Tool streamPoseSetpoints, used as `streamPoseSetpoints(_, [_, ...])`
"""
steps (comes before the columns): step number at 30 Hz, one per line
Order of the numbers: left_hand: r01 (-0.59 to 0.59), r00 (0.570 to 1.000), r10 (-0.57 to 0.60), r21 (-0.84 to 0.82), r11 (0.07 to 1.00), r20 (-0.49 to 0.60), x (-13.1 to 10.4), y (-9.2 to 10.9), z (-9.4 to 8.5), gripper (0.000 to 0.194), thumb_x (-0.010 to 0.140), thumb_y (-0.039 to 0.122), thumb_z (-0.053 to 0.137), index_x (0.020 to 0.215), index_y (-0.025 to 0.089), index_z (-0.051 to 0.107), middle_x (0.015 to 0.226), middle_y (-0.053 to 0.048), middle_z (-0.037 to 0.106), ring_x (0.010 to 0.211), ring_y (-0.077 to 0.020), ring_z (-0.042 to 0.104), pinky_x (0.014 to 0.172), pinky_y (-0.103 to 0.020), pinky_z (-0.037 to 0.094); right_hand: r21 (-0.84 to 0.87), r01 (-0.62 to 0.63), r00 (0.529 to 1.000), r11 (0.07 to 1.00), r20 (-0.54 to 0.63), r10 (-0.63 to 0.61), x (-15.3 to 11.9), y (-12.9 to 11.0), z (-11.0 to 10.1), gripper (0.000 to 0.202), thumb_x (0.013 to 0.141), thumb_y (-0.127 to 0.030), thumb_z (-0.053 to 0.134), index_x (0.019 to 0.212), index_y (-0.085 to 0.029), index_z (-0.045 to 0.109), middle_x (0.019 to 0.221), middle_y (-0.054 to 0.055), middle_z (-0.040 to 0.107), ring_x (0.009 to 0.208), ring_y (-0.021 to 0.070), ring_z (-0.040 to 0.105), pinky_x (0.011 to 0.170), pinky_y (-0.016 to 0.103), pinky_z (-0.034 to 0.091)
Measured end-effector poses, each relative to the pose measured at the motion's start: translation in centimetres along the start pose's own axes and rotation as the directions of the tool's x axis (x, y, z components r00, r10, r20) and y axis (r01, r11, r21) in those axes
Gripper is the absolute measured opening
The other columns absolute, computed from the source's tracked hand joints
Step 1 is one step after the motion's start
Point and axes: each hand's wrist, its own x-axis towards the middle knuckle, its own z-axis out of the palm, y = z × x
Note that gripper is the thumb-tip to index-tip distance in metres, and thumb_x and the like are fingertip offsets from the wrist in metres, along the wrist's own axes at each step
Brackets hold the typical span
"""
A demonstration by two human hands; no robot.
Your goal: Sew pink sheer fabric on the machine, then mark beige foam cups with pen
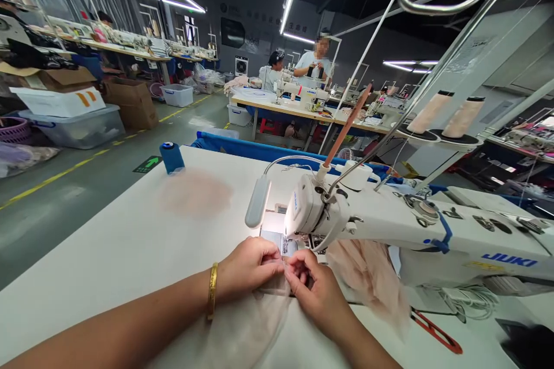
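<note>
Just in front of the needle area of a white sewing machine (303, 207), my two hands meet over a piece of sheer pale fabric (251, 328). My left hand (253, 265), with a gold bangle at the wrist, pinches the fabric edge between thumb and fingers. Close beside it, my right hand (315, 285) pinches the same edge, its fingers curled. The fabric hangs down toward me over the table's front. A bunch of peach sheer fabric (367, 271) lies under the machine arm, to the right of my hands. The fingertips partly hide the edge being held.
A blue thread cone (172, 158) and a blurred peach fabric piece (194, 193) lie on the white table (108, 277). A lamp (258, 202) hangs left of the machine head. Red-handled snips (437, 331) lie at right. Two people sit and stand behind another machine.
</note>
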Motion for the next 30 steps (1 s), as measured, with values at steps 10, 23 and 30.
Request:
streamPoseSetpoints(10, [0.052,0.997,-0.056,-0.072,0.996,-0.048,-0.3,0.2,0.4,0.024,0.085,0.038,0.059,0.081,0.018,0.073,0.072,0.0,0.061,0.07,-0.0162,0.052,0.062,-0.026,0.038,0.044,-0.012,0.999,0.999,-0.036,0.013,0.3,-0.7,0.0,0.027,0.096,-0.043,0.055,0.103,-0.019,0.065,0.084,0.004,0.068,0.068,0.0173,0.058,0.061,0.028,0.047])
streamPoseSetpoints(23, [-0.001,0.996,-0.002,-0.027,1.0,-0.092,-0.5,0.7,0.6,0.019,0.082,0.036,0.061,0.076,0.02,0.066,0.077,0.0,0.062,0.073,-0.0176,0.056,0.065,-0.028,0.043,-0.164,0.131,0.982,0.978,-0.114,-0.15,0.0,0.1,0.4,0.025,0.104,-0.036,0.051,0.086,-0.023,0.061,0.07,-0.002,0.065,0.059,0.0154,0.056,0.053,0.026,0.036])
streamPoseSetpoints(30, [0.055,0.994,-0.074,-0.219,0.974,-0.079,-0.4,0.3,1.3,0.011,0.077,0.029,0.067,0.077,0.021,0.059,0.079,0.001,0.067,0.074,-0.0171,0.058,0.064,-0.028,0.044,-0.263,0.22,0.956,0.939,-0.135,-0.261,-0.1,0.4,0.5,0.022,0.104,-0.027,0.049,0.086,-0.023,0.061,0.079,0.0,0.074,0.058,0.0153,0.061,0.055,0.026,0.041])
